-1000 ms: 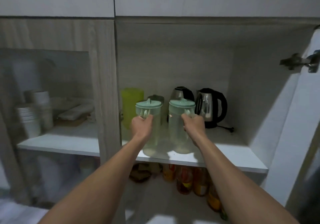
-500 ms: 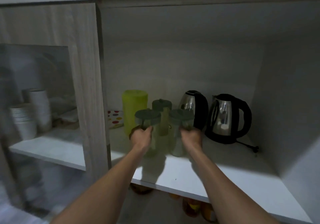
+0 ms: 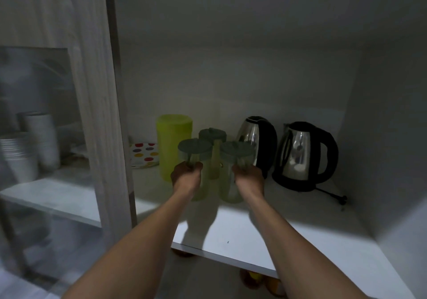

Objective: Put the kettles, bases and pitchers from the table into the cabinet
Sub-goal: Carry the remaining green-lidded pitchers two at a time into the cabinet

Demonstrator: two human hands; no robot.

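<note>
Head view, dim light inside open cabinet compartment; white shelf point(image 3: 265, 236) at chest level

Left hand point(image 3: 186, 178): fingers wrapped around the handle of the left pitcher point(image 3: 195, 160), clear body, grey-green lid. Grip closed on the handle. Pitcher upright, base appears down on the shelf, though shadow makes contact hard to confirm

Right hand point(image 3: 249, 178): fingers closed around the handle of the right pitcher point(image 3: 235, 162), same type, same lid colour. Upright, base at shelf level, just beside the left one with a narrow gap between

Behind that gap: a third pitcher point(image 3: 212, 143) of the same kind, lid visible above the two held ones, body mostly hidden

Further left and back: tall yellow-green container point(image 3: 173, 137), upright, touching or nearly touching the left pitcher; cannot tell which. Left of it, a stack of polka-dot plates point(image 3: 144, 154) lying flat against the divider

Right side of shelf: first steel kettle point(image 3: 256, 139) with black handle, just behind the right hand; second steel kettle point(image 3: 302, 155) on its black base point(image 3: 298, 184), near the side wall. A cord with plug point(image 3: 339, 199) trails right from the base

Neighbouring compartment behind glass door point(image 3: 34, 113): stacked white cups point(image 3: 30, 146), blurred

Below the shelf: orange-yellow items, too dark to identify
</note>
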